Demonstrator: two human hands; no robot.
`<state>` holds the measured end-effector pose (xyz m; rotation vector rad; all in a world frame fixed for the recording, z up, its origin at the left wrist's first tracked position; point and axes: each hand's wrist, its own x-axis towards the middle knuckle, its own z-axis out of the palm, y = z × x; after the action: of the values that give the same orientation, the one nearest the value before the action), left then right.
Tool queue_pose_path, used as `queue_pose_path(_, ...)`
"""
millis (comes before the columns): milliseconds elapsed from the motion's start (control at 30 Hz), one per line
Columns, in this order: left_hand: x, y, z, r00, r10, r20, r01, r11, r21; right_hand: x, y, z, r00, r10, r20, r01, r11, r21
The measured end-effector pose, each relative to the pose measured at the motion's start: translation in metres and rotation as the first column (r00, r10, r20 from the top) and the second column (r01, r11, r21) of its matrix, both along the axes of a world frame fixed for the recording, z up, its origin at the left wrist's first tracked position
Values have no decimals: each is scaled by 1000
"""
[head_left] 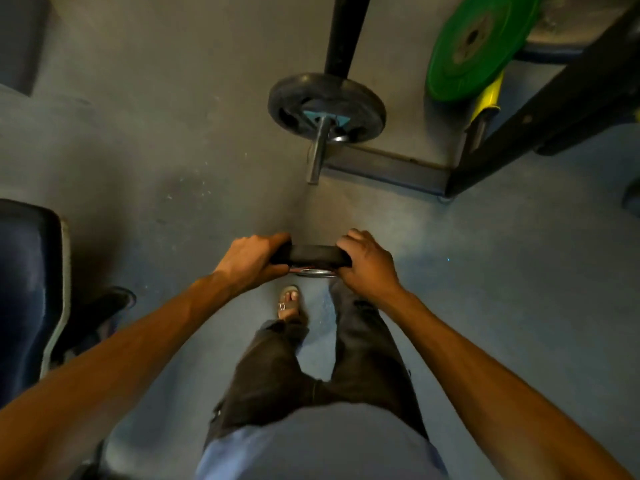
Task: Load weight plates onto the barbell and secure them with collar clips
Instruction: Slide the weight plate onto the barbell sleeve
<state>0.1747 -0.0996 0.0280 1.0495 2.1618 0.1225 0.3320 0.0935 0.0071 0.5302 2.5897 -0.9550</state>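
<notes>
Left hand and right hand each grip a black weight plate, fingers curled round its edges, short of the barbell.

A weight plate sat between the left hand and right hand, before the barbell sleeve bearing a loaded plate; a bench stood left, a racked plate far right.

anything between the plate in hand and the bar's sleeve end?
Head view: only bare floor separates the held plate from the barbell sleeve.
</notes>
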Motion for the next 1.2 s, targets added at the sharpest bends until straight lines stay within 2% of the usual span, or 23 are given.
queue_pose_path(67, 22, -16, 24, 1000, 13, -16, -11, 997, 82, 30, -17, 35, 996, -77, -36, 77, 997, 10)
queue_pose_path(167, 53, -35, 66, 997, 73, -29, -63, 963, 264, 70, -41, 92, 980, -139, -142, 155, 982, 111)
queue_pose_path(267, 77, -47, 98, 983, 88, 159, -149, 892, 427, 107, -58, 152, 936, -258, -241, 296, 945, 138)
queue_pose_path(400, 106, -38, 137, 914, -16, 406, -208, 841, 500, 166, -61, 221, 800, -462, -384, 510, 860, 28)
queue_pose_path(500, 139, -12, 173, 879, -99, 466, -226, 774, 591, 213, -51, 261, 694, -563, -450, 605, 794, -59)
queue_pose_path(633, 192, 33, 208, 884, -176, 433, -215, 670, 711, 275, -31, 296, 575, -632, -519, 667, 730, -150)
queue_pose_path(800, 255, 86, 223, 916, -198, 349, -160, 619, 769, 340, 7, 307, 459, -696, -552, 703, 664, -253)
queue_pose_path(1000, 328, 129, 214, 947, -136, 290, -146, 623, 769, 408, 63, 285, 456, -706, -541, 686, 667, -291)
queue_pose_path(1200, 371, 147, 202, 967, -21, 253, -181, 640, 747, 436, 107, 258, 513, -690, -511, 648, 701, -297)
